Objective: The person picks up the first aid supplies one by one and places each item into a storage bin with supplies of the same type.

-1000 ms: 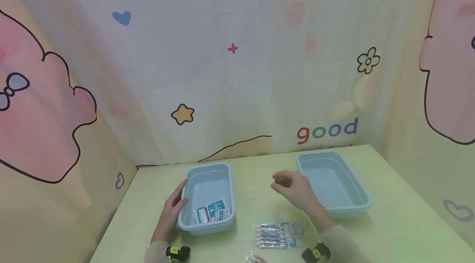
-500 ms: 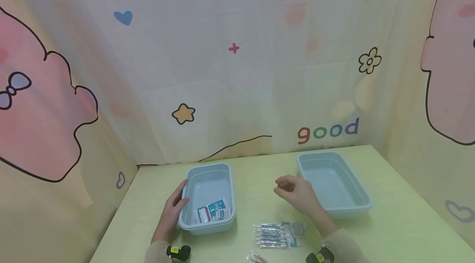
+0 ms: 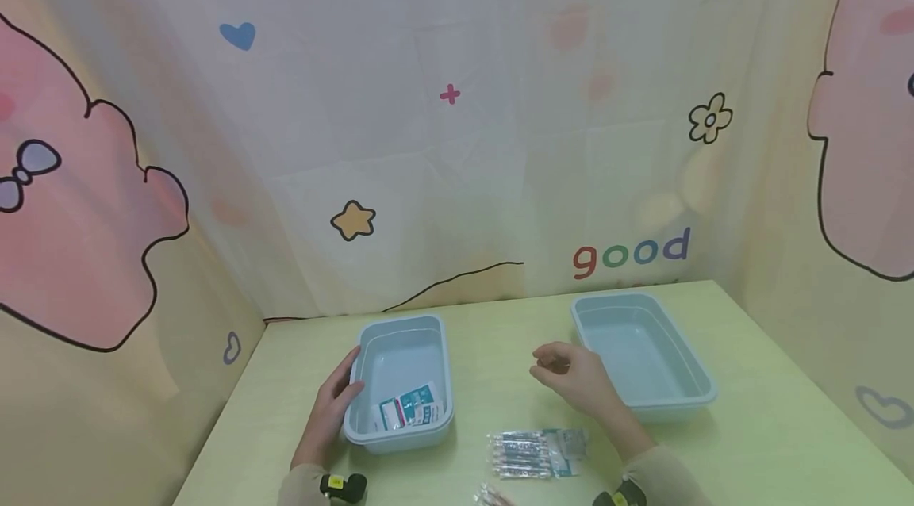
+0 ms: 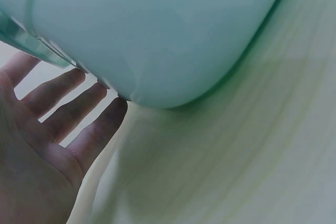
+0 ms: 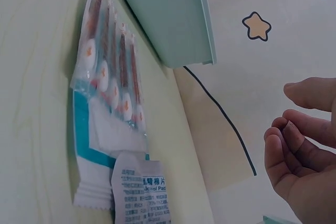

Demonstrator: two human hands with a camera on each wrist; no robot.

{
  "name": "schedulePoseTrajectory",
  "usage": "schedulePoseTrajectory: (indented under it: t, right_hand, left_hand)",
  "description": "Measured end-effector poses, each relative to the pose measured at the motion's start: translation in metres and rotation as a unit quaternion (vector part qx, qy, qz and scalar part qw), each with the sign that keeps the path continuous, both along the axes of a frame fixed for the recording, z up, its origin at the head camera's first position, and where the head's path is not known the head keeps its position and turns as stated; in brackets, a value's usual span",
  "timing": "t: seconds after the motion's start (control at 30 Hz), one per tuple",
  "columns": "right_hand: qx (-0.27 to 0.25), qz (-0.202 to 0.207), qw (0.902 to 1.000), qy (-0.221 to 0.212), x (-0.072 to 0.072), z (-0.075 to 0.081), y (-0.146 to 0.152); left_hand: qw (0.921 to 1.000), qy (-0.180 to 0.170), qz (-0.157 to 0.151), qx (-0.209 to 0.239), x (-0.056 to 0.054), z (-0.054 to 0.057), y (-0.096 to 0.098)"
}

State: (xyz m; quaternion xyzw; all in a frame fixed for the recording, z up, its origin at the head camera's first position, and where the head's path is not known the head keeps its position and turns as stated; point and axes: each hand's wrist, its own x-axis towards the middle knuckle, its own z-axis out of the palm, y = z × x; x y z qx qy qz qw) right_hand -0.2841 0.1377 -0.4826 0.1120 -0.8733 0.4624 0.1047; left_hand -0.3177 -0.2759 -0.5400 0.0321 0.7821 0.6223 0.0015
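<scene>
My left hand [image 3: 332,403] rests against the left side of a light blue plastic tub [image 3: 362,436]. In the left wrist view its fairly straight fingers [image 4: 76,106] touch the outer wall. White-and-teal packets [image 3: 408,406] lie at the near end inside that tub. My right hand [image 3: 574,375] is in the air, left of a second blue tub [image 3: 703,399], its fingers loosely bent with nothing between them. Below it on the table lies a clear pack of cotton swabs [image 3: 521,454] with brownish sticks. An alcohol pad packet [image 5: 140,190] lies at the end of this pack.
Part of another clear pack [image 3: 491,496] shows at the bottom edge of the head view. The pale yellow-green table [image 3: 500,379] meets a printed cloth backdrop [image 3: 457,173] behind the tubs, with cloth at both sides.
My right hand has shifted slightly to the right and toward me. The left hand, the tubs and the packs stay where they were.
</scene>
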Motion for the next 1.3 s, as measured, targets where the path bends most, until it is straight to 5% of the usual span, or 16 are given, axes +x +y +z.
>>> schedulePoseTrajectory:
  t: [0.8,1.07,1.3]
  right_hand:
    - [0.013,0.032,0.9993,-0.012,0.006,-0.024,0.008]
    - [0.043,0.018,0.9976,-0.051,0.011,-0.033,0.013]
    - [0.072,0.036,0.9946,-0.066,0.019,-0.038,0.02]
  left_hand:
    - [0.9998,0.017,0.007,-0.007,-0.001,-0.004,0.0]
    - [0.9999,0.013,-0.002,-0.008,0.004,0.005,0.001]
    - [1.0,0.005,-0.003,-0.004,-0.001,-0.005,-0.001]
